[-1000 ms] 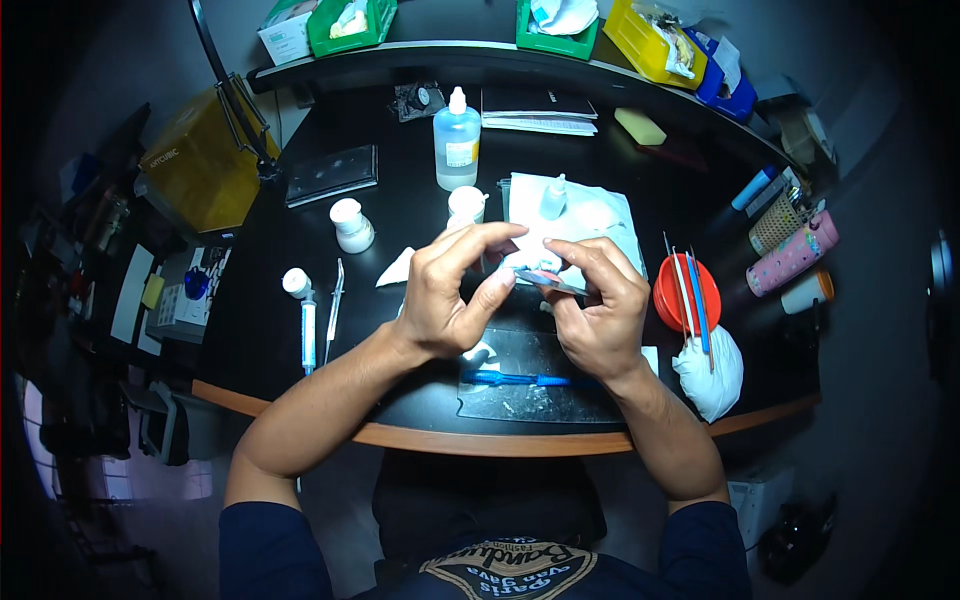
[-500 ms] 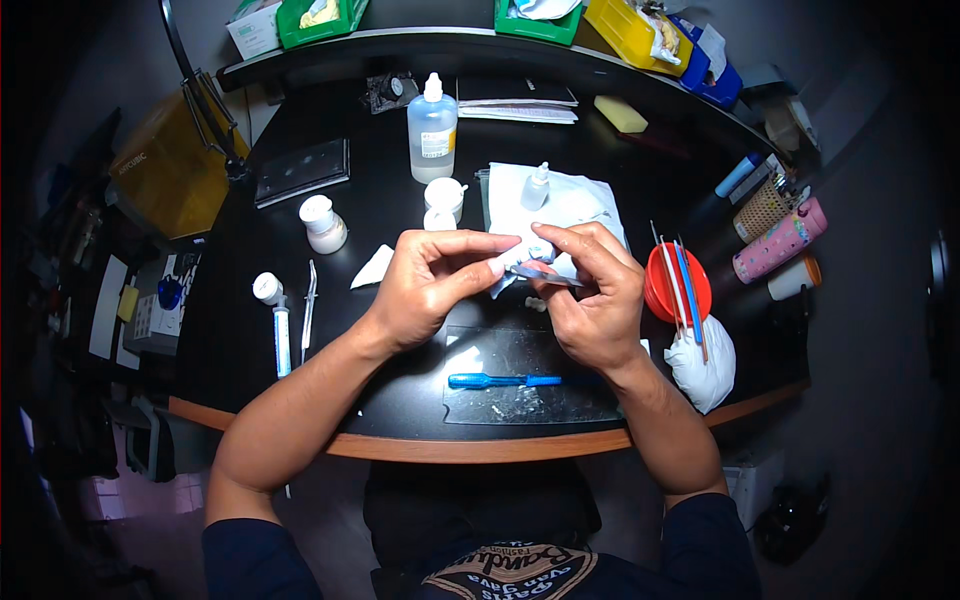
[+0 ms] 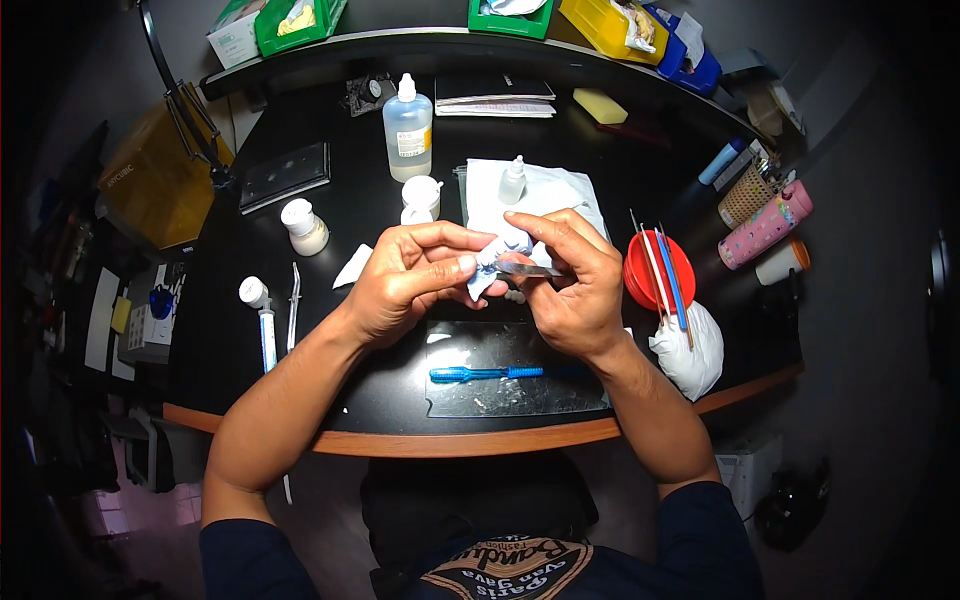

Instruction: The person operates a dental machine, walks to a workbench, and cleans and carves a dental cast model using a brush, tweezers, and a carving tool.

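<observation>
My left hand (image 3: 405,275) is closed, thumb and fingers pinching a crumpled white tissue (image 3: 482,284) with a bluish tint. In my closed right hand (image 3: 580,280) lies a flat metal blade (image 3: 532,269), like a spatula, its tip against the tissue. A small whitish lump (image 3: 515,242) shows between the hands; its kind is unclear, and the fingers partly cover it. Behind the hands, a small dropper bottle (image 3: 512,182) stands on a white cloth (image 3: 560,190). Nearer me, a blue toothbrush (image 3: 487,374) rests on a glass slab (image 3: 470,400).
Left of my hands are a white-capped jar (image 3: 304,228), a syringe (image 3: 267,335) and tweezers (image 3: 293,310). Behind stand a large squeeze bottle (image 3: 408,140) and an open white jar (image 3: 421,192). To the right, thin sticks cross a red bowl (image 3: 645,275) beside a white bundle (image 3: 690,355).
The view has shifted slightly, moving the scene left. My hands have turned a little, so more of the blade and the tissue shows between them.
</observation>
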